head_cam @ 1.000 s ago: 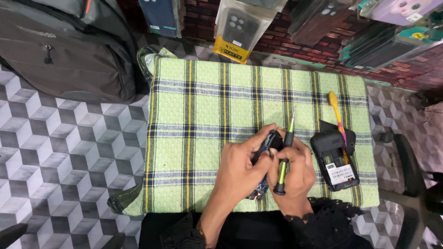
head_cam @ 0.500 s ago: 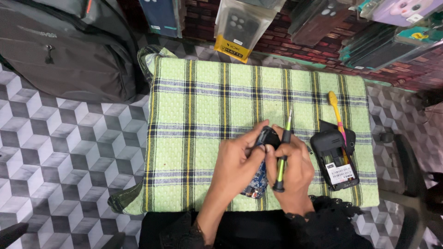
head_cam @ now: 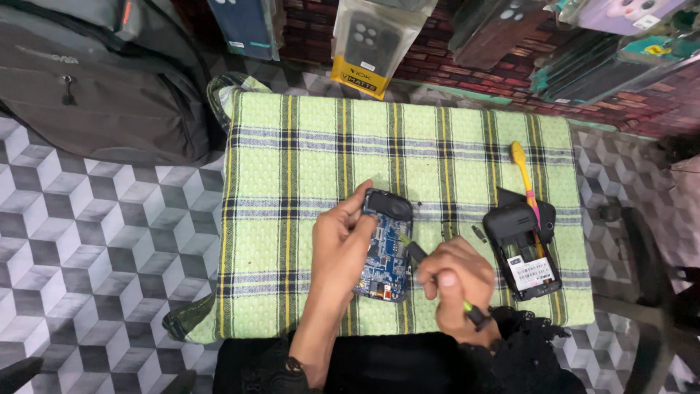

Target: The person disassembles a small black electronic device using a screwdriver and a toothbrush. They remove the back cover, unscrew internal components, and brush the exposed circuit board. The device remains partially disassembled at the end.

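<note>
Board: blue circuit board (head_cam: pixel 384 252) of an opened phone lies face up on the green plaid cloth (head_cam: pixel 292 182), near the cloth's middle, just in front of me.
Dark cap: a black rounded piece sits at the board's far end, above the blue part.
Left hand: my left hand (head_cam: pixel 341 244) curls over the board's left edge, thumb and fingers pinching it there and holding it against the cloth.
Right hand: my right hand (head_cam: pixel 456 281) is closed in a fist around the screwdriver (head_cam: pixel 437 273), fingers pressed together on its black and green handle.
Tool tip: the screwdriver slants up and left from my fist; its tip meets the board's right edge about halfway along its length.
Grip and board: the board lies between my two hands, left hand on it, right hand just beside it and touching only through the tool.
Phone shell: a black phone body (head_cam: pixel 521 252) with a white label in its open back lies on the cloth to the right of my right hand, apart from the board.
Toothbrush: a yellow and pink toothbrush (head_cam: pixel 526 186) rests slanted over the far end of that shell.
Small part: a tiny dark piece (head_cam: pixel 477 233) lies on the cloth between my right hand and the shell.
Backpack: a grey backpack (head_cam: pixel 95 80) sits on the patterned floor, far left, well apart.
Hanging goods: packaged phone cases (head_cam: pixel 368 40) hang beyond the cloth's far edge.
</note>
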